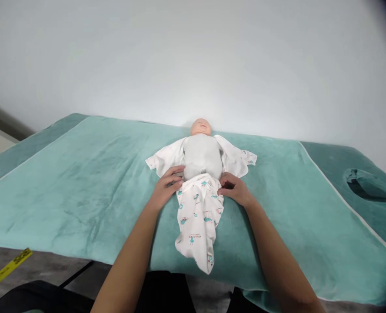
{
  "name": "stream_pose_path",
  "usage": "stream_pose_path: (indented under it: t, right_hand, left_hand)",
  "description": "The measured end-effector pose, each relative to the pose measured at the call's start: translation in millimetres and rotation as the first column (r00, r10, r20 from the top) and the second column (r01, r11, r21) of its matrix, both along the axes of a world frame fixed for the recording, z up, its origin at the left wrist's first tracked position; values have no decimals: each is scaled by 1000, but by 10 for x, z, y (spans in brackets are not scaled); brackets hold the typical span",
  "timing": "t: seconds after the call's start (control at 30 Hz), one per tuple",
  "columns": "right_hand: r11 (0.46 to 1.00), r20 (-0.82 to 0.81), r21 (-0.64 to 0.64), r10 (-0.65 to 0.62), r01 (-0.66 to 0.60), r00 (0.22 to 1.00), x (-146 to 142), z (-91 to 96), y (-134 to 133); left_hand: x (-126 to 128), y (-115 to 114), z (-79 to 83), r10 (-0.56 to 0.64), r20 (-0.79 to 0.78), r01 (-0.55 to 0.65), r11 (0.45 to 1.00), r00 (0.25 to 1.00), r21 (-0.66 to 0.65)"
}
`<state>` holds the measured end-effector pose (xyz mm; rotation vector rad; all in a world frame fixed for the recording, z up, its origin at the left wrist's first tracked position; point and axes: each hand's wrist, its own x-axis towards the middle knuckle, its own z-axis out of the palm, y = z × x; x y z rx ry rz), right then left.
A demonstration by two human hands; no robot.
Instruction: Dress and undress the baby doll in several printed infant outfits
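Observation:
A baby doll (202, 152) lies on its back, head toward the wall, its pale grey torso uncovered. White baby clothing with printed cuffs spreads out on both sides, its left sleeve (168, 154) and right sleeve (240, 157) flat on the bed. White printed baby cloth (196, 217) covers the doll's lower body and trails toward me; the legs are hidden. My left hand (167, 186) rests at the doll's side by the cloth's upper edge, fingers apart. On the opposite side, my right hand (234, 188) has its fingers and thumb curled onto the printed cloth's edge.
A teal cover (91, 174) lies over the padded bed, which has a face hole (371, 186) at the right. The white wall (193, 61) rises behind. A yellow strip (8, 269) with dark markings shows at lower left, near a black object (39, 298).

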<state>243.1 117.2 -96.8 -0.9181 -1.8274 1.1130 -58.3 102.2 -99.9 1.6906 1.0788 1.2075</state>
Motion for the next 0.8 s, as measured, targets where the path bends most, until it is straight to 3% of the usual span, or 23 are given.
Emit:
stream_pose_path:
  t: [0.1, 0.2, 0.37, 0.47, 0.53, 0.67, 0.73, 0.8]
  right_hand:
    - [991, 6, 132, -26, 25, 1000, -75, 29, -65]
    - [962, -2, 234, -140, 137, 990, -154, -27, -120]
    - [871, 35, 383, -347, 308, 937, -188, -118, -141]
    - [838, 28, 392, -424, 380, 905, -179, -162, -110]
    - [863, 54, 351, -405, 362, 913, -176, -209, -82]
    - [905, 190, 312, -357, 289, 915, -153, -235, 1]
    - [898, 280, 325, -390, 296, 877, -137, -149, 98]
    - [885, 369, 340, -436, 317, 821, -139, -7, 252]
  left_hand:
    - [13, 0, 6, -18, -31, 17, 1000, 999, -23]
    - [17, 9, 4, -35, -92, 31, 998, 995, -46]
    - [-19, -4, 21, -158, -159, 147, 986, 975, -78]
    - [1, -39, 34, -183, -159, 172, 982, 970, -83]
    - [40, -37, 31, -133, -149, 122, 989, 980, -78]
    - [126, 149, 47, 108, -191, -116, 993, 976, -34]
    - [159, 338, 108, 180, -308, -187, 982, 934, 8]
    - [194, 543, 189, 172, -413, -167, 985, 894, 48]
